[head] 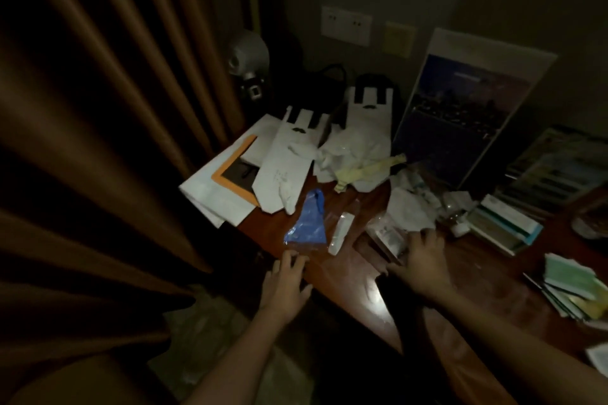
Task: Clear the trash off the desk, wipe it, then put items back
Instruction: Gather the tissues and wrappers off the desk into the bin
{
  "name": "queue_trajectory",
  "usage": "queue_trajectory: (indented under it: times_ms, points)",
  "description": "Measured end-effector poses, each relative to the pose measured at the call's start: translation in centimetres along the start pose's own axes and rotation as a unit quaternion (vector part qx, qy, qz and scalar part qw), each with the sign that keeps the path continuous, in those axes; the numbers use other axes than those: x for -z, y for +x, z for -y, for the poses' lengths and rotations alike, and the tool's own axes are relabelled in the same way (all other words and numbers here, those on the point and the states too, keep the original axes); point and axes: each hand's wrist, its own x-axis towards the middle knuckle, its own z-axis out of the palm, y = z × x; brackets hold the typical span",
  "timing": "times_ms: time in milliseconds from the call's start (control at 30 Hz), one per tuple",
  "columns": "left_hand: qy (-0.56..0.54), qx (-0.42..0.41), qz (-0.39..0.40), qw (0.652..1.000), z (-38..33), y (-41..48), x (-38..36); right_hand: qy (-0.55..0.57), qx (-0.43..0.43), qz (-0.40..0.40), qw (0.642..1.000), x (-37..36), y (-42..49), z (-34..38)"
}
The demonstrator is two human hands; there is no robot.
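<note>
A dim reddish wooden desk (348, 276) is strewn with trash. A blue plastic wrapper (307, 223) lies near its front left corner, with a clear plastic packet (342, 230) beside it. My left hand (286, 283) hovers at the desk's edge just below the blue wrapper, fingers spread, holding nothing. My right hand (422, 260) lies flat with straight fingers on a clear plastic package (388, 237) and crumpled white paper (408, 210). Further back lie crumpled white wrappers (348, 154), a yellowish strip (368, 169) and white paper bags (283, 171).
A brown curtain (98, 141) hangs on the left. A large poster board (460, 115) leans on the wall at the back. Stacked books and boxes (503, 227) and green-white papers (572, 283) lie to the right. A dark lamp-like device (246, 59) stands in the back corner.
</note>
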Motion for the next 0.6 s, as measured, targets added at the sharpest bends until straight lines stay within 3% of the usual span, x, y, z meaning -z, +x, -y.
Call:
queue_trajectory:
  times_ms: [100,200,400,600]
  points:
    - [0.023,0.033,-0.022,0.999,-2.5,3.9,1.0,-0.072,-0.011,-0.024,0.997,2.0,4.8,-1.9]
    - [0.022,0.049,-0.025,0.998,-3.9,7.9,2.1,-0.077,-0.028,-0.006,0.997,3.8,8.7,-3.2]
    - [0.081,0.001,0.019,0.997,-5.3,12.8,2.5,-0.062,-0.096,0.143,0.983,5.5,12.9,-4.5]
    - [0.116,-0.049,0.051,0.991,-4.4,15.4,2.1,-0.039,-0.132,0.138,0.981,4.4,12.7,-3.2]
